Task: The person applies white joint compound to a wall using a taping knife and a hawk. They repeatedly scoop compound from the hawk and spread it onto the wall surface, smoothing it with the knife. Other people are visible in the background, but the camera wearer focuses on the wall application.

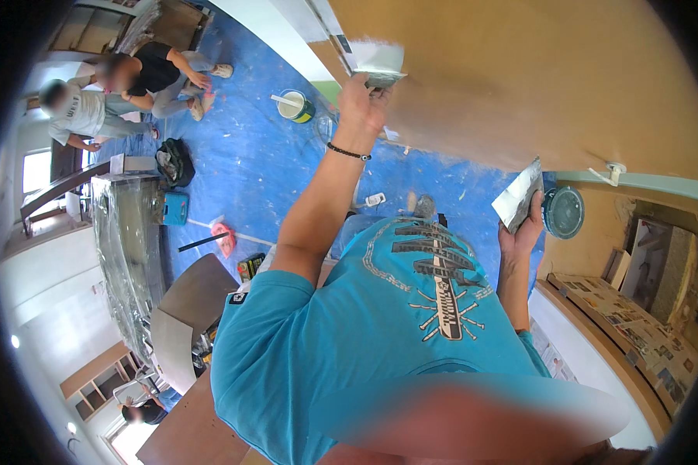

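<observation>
My left hand [362, 108], with a dark beaded bracelet at the wrist, is closed around a flat metal putty knife [383, 80]. Its blade lies against a large tan panel [520, 70], at the lower edge of a white patch of filler [375, 56]. Off to the right and lower, my right hand [524, 229] grips a second wide putty knife [519, 198], apart from the panel, with what looks like white filler on its face. Both handles are mostly hidden by my fingers. Beside the right hand is a round grey-blue tub or lid [564, 212].
Blue sheeting [240, 155] covers the floor. On it stand an open bucket [293, 107] with a stick in it, a blue case [175, 208] and a black bag [175, 163]. Two people [159, 77] sit at the upper left. Plastic-wrapped furniture [124, 248] stands left; a white hook [614, 172] juts from the panel's edge.
</observation>
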{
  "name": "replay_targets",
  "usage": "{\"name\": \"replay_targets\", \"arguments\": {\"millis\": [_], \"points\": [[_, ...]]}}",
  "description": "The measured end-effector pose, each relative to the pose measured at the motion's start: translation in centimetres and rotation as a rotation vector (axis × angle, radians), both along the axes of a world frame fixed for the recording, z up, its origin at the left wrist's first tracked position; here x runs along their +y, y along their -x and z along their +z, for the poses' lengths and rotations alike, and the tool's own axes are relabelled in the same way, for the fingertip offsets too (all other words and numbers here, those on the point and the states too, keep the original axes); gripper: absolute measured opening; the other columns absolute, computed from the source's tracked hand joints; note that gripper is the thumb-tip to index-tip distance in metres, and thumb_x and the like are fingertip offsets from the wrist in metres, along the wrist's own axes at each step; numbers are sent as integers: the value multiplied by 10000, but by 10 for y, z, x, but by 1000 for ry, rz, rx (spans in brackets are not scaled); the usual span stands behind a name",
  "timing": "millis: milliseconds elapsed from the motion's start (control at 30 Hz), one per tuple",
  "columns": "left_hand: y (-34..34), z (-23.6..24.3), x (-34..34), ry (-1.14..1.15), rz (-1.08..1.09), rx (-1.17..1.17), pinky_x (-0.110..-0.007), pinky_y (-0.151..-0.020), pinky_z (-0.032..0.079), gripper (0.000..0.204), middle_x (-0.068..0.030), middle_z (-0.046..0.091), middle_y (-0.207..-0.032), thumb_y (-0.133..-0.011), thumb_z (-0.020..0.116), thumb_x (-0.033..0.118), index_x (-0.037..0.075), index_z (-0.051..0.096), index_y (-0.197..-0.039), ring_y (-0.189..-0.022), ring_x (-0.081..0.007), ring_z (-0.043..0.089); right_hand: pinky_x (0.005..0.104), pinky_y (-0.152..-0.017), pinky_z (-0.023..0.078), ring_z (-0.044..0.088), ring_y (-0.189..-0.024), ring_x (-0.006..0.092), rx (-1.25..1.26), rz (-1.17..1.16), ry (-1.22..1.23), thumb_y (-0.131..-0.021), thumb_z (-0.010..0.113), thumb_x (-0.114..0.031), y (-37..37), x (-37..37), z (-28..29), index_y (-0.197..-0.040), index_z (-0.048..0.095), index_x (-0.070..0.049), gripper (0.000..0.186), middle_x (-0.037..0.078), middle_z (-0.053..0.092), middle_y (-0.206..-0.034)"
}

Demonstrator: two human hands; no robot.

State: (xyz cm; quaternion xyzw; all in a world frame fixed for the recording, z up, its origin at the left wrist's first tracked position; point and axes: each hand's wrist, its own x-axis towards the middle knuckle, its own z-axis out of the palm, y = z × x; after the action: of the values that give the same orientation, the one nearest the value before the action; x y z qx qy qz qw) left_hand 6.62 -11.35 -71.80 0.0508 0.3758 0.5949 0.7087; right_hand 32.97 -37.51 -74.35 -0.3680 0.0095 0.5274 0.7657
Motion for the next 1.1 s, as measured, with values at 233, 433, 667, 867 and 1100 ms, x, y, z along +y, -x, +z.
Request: {"name": "replay_targets", "arguments": {"millis": [233,433,667,867,1100], "points": [[2,68,-1,-39,21,44,-528,-1083,470,313,-200,481,-1321,-1033,441,60,-75,432,-1314,-1205,-355,529,410,-939,564,673,-1102,228,0,16,-45,-1059,556,-337,-8,3,-3,-1334,579,-70,384,68,678,-1236],[0,116,-20,-317,36,98,-506,-1087,468,309,-198,524,-1330,-1022,466,46,-52,478,-1315,-1211,-343,555,422,-970,554,668,-1122,247,69,25,-122,-1059,557,-310,-8,13,-4,-1342,573,-55,381,89,674,-1254],[4,124,-130,-1019,-66,1394,-433,-1077,461,373,-167,626,-1319,-1013,537,107,18,572,-1374,-1244,-336,599,419,-957,580,689,-1116,260,228,200,-111,-1048,569,-264,31,56,22,-1353,576,-40,378,110,689,-1261],[-7,94,-155,-1626,-424,1088,-505,-1099,447,623,-191,529,-1458,-785,703,-30,118,616,-1384,-1363,-408,511,416,-958,571,693,-1104,275,475,547,-355,-1056,550,-261,63,77,54,-1324,577,4,378,167,690,-1232],[58,67,-149,-1349,-520,1500,-478,-1097,451,545,-118,543,-1447,-863,600,-9,158,624,-1382,-1365,-351,504,414,-857,606,719,-980,275,253,405,-63,-1057,554,-270,88,91,72,-1276,590,0,350,139,714,-1136]]}}
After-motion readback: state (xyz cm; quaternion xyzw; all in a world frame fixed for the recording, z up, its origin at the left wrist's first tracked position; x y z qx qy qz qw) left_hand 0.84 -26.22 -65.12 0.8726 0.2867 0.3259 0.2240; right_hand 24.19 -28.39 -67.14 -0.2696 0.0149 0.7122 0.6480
